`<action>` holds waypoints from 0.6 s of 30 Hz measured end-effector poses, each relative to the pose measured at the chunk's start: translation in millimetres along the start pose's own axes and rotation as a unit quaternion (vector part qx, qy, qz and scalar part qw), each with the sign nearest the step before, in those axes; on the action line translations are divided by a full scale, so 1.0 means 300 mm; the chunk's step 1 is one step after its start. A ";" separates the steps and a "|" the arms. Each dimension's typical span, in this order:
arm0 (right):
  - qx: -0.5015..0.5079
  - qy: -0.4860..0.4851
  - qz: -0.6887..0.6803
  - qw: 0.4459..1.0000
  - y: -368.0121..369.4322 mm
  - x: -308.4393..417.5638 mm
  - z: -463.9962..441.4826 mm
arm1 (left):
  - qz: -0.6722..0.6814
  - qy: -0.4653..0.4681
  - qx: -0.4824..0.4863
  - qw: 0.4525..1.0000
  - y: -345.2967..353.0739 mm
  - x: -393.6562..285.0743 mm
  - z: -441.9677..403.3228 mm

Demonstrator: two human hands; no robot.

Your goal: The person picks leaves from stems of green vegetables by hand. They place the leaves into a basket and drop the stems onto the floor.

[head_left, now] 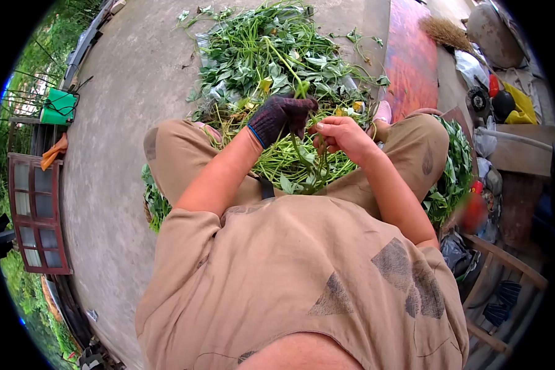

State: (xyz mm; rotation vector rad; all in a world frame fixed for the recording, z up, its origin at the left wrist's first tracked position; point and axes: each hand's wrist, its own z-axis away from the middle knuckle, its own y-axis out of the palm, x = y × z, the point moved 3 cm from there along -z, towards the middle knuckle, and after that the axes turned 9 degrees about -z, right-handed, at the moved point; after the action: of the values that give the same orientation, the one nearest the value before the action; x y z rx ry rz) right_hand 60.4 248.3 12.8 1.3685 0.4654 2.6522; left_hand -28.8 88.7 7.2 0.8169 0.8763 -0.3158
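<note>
In a dark glove with a blue cuff, my left hand (282, 118) is closed around a green leafy vine stem (285, 60). The stem sticks up past the glove, and leafy ends hang below it. Close on the right, my bare right hand (346, 137) has its thumb and fingers pinched together at the hanging part of the stem. A large heap of cut leafy vines (262, 58) lies on the ground beyond my hands. Between my legs is a pile of green stems (290, 161), partly hidden by my hands.
More leafy greens (453, 169) lie beside my right leg, and others (157, 197) by my left. A reddish board (411, 68) lies ahead to the right. Further right are a straw broom (445, 32), bags and a wooden frame (502, 262). A window frame (40, 213) stands left.
</note>
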 end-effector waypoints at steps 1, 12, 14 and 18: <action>-0.009 -0.006 0.023 1.000 0.005 -0.003 -0.003 | -0.012 0.018 -0.025 0.999 -0.022 -0.017 -0.004; 0.058 -0.051 0.007 0.997 0.049 -0.010 0.014 | 0.018 0.108 -0.034 0.993 -0.046 -0.031 0.070; 0.042 -0.066 0.048 0.996 0.050 -0.024 0.011 | 0.010 0.108 -0.021 0.994 -0.045 -0.022 0.056; 0.006 -0.155 0.048 0.987 0.058 -0.022 0.001 | -0.011 0.057 -0.035 0.998 -0.032 -0.001 0.067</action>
State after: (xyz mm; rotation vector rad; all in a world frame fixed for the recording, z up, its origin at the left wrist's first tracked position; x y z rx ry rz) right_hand 65.1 230.3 13.4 1.8076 0.3849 2.4441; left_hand -23.1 67.4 10.0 0.7660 0.9986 -0.2581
